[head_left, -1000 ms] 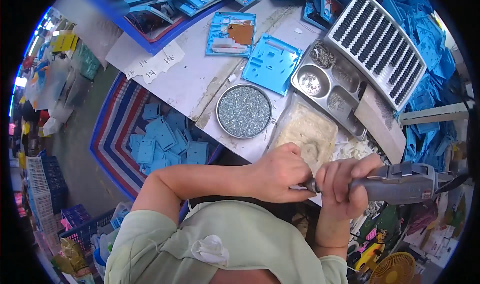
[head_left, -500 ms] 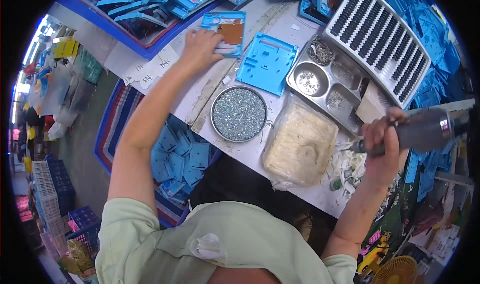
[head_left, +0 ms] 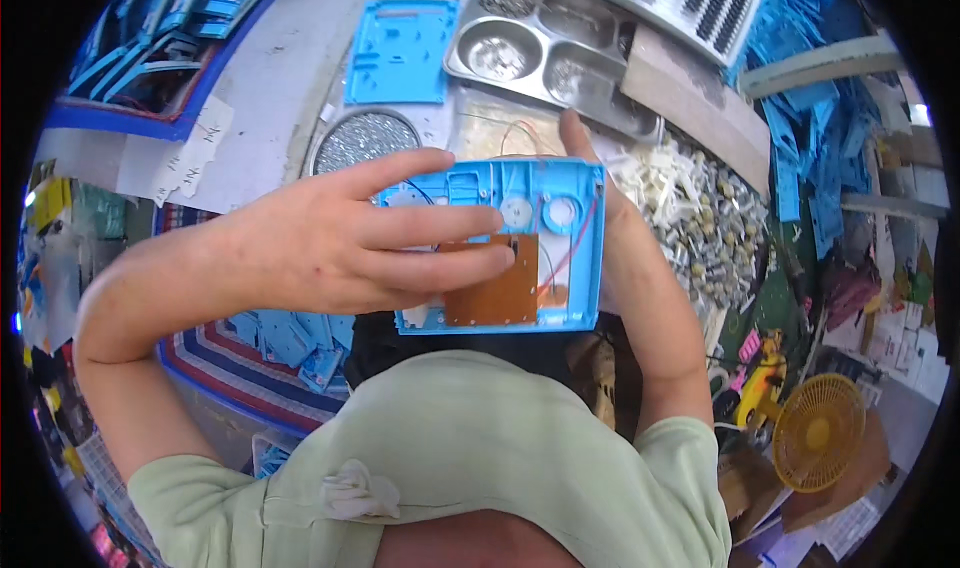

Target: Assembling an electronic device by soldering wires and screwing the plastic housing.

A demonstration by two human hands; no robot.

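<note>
In the head view, the only one reaching me at my end, I had the open blue casing (head_left: 550, 238) up off the table, close in front of the wearer's chest and between both hands. Its open side faced my camera, so I could see the brown circuit board (head_left: 490, 293) and the red wires (head_left: 587, 226) inside.

The left hand (head_left: 340, 238) came in from the side with its fingers spread: one lay along the top edge, and two reached inward, the lower one over the board, probably to steady it. I couldn't see that thumb. The right hand (head_left: 612, 203) was at the far side, thumb pointing up past the rim, likely bearing the weight from behind (its other fingers were hidden, so I couldn't tell whether they gripped or lay flat).

Beyond, a round pan (head_left: 372, 110) and a metal tray (head_left: 545, 58) with separate compartments kept small metal parts together, presumably so none rolled away. A second blue shell (head_left: 402, 53) lay flat behind the pan, I'd judge within easy reach.
</note>
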